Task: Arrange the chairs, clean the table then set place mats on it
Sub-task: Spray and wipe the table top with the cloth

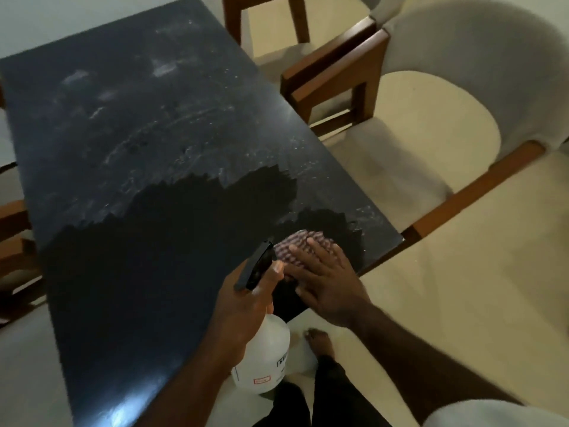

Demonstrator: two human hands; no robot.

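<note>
We are in the cleaning step: the right hand (326, 282) lies flat, fingers straight and spread, pressing the checked cloth (294, 246) onto the dark surface (138, 149) close to its near right corner, so that grip is wide and curls round nothing. The left hand (246, 306) has its grip closed round the neck of the spray bottle (266, 355), whose white body hangs just off the near edge, over the floor. The near half of the surface looks dark and already wiped, we judge, while the far half shows pale streaks and specks, so much of the work lies beyond the cloth. To do it well we would keep the palm flat for even pressure and sweep in overlapping passes along the surface's long axis, which runs away from us toward the upper left, out to the edge beside the chair (431, 118). The bottle's long axis is tilted, base toward us, its black nozzle pointing away and leftward over the surface, well placed to wet the streaked part
</note>
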